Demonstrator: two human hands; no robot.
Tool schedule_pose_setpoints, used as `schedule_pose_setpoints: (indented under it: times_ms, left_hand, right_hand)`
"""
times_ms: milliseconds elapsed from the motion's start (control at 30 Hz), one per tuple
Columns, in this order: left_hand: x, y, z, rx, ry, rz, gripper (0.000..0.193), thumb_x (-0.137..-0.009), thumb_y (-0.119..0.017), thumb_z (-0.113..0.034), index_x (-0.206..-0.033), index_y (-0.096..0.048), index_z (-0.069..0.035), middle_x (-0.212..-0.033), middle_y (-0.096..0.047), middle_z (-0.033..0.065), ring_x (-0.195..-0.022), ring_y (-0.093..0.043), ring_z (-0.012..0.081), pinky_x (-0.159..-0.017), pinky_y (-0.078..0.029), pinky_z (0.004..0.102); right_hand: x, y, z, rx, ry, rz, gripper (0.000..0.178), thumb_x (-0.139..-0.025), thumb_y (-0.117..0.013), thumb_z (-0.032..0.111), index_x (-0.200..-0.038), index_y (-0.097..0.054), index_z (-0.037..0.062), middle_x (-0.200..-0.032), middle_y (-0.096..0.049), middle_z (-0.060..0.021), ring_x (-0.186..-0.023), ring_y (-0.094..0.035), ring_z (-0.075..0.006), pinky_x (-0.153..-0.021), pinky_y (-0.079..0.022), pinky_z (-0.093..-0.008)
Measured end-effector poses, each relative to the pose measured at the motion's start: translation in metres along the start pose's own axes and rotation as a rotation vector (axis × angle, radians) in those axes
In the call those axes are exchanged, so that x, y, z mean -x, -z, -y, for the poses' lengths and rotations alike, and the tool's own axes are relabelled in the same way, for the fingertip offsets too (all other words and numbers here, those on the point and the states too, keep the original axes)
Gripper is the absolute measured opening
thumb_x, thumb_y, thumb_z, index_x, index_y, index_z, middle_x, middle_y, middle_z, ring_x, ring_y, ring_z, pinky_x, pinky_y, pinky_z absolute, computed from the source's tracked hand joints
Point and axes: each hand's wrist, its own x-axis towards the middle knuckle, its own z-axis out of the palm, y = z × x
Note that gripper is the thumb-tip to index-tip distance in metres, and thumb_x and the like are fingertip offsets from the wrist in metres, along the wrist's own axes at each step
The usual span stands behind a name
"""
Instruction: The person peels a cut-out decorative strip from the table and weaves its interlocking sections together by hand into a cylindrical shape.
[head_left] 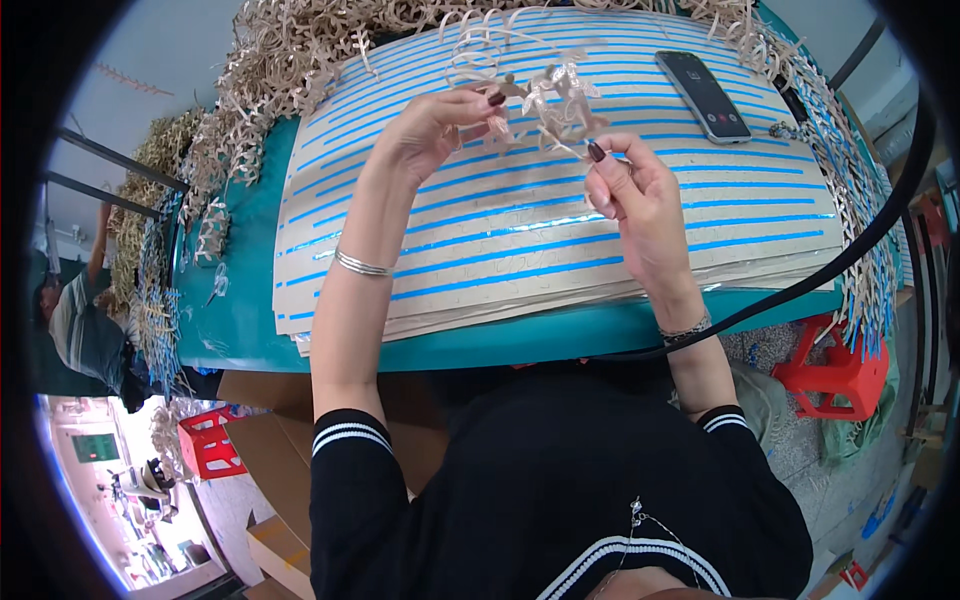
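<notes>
Above a stack of beige sheets with blue stripes [500, 215], I hold a curled beige cut-out strip [555, 95] with leaf-like or star-like shapes along it. My left hand [432, 130] pinches one part between thumb and fingertips, and loops of the strip curl up past it. The fingers of my right hand [638, 185] are closed on a lower end of the strip, to the right. The strip's middle hangs between both hands and is partly blurred. Both hands are raised a little over the sheets.
A phone [702, 97] lies on the sheets at right. Heaps of curled strips [270, 90] line the back and sides of the green table [240, 325]. Small scissors [217, 285] lie at left. A black cable [800, 290] crosses right; a red stool [835, 370] stands below. Another person [85, 330] is far left.
</notes>
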Motion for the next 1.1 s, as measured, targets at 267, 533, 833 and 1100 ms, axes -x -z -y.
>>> schedule_pose_setpoints:
  times_ms: [267,533,833,1100]
  left_hand:
    - [0.05,-0.061,0.007,-1.035,-0.718,-0.086,0.021,-0.069,-0.078,-0.023,-0.078,-0.072,-0.004,-0.122,-0.054,0.0107,-0.116,-0.049,0.0287,-0.092,-0.042,0.0393]
    - [0.069,-0.067,-0.01,-0.744,-0.583,-0.107,0.014,-0.081,-0.063,-0.01,-0.082,-0.069,0.002,-0.106,-0.064,0.014,-0.093,-0.063,0.0222,-0.076,-0.051,0.0319]
    - [0.0,-0.074,-0.031,-1.197,-0.487,0.375,0.02,-0.078,-0.066,-0.001,-0.098,-0.07,-0.004,-0.099,-0.067,0.0068,-0.075,-0.059,0.0159,-0.063,-0.045,0.0294]
    - [-0.01,-0.071,-0.026,-1.196,-0.476,0.469,0.025,-0.073,-0.067,-0.001,-0.097,-0.072,-0.007,-0.092,-0.067,0.0098,-0.075,-0.064,0.026,-0.067,-0.051,0.0359]
  right_hand:
    - [-0.011,0.023,-0.008,0.116,-0.086,-0.111,0.021,-0.093,-0.059,0.017,-0.106,-0.058,0.0008,-0.079,-0.061,-0.0023,-0.069,-0.054,-0.0071,-0.065,-0.044,-0.0197]
    - [-0.015,0.022,-0.016,0.411,0.137,-0.228,0.014,-0.092,-0.058,0.013,-0.103,-0.061,0.005,-0.085,-0.062,-0.0022,-0.07,-0.057,-0.0073,-0.061,-0.044,-0.021]
    - [-0.009,0.024,-0.015,0.523,0.213,-0.129,0.011,-0.092,-0.055,0.007,-0.1,-0.062,0.0048,-0.082,-0.062,-0.003,-0.066,-0.055,-0.0063,-0.058,-0.045,-0.0205]
    - [-0.008,0.024,-0.011,0.015,-0.039,-0.034,0.013,-0.099,-0.046,0.016,-0.104,-0.053,0.0066,-0.091,-0.064,-0.0037,-0.071,-0.051,-0.0054,-0.07,-0.044,-0.0202]
